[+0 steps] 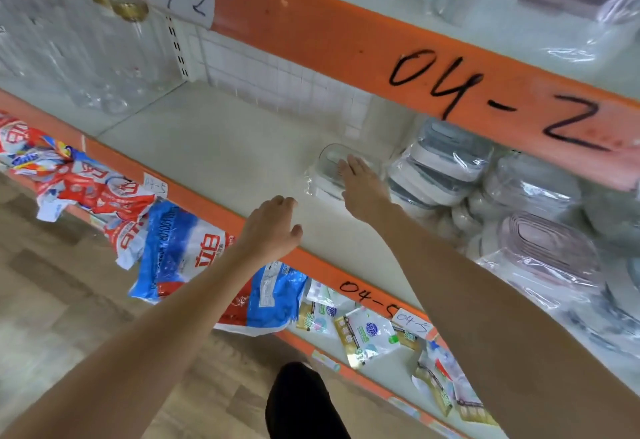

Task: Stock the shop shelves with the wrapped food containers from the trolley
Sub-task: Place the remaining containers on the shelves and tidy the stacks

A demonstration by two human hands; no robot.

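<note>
- I see the right hand (360, 185) reaching deep onto the middle shelf (225, 154), fingers straight and laid flat on a wrapped food container (329, 175); its grip is apart, pressing rather than clasping.
- That container sits on the shelf just left of the stack of wrapped containers (446, 164) already stocked on the right side.
- The left hand (273, 227) hovers at the shelf's front lip, fingers loosely curled, holding nothing.
- I judge the task partly done: the right part of the shelf is filled, and this piece is being set or pushed back into place.
- A wide bare stretch of shelf remains to the left, so more stocking looks due.
- The trolley is out of view, so I cannot tell how many containers are left.
</note>
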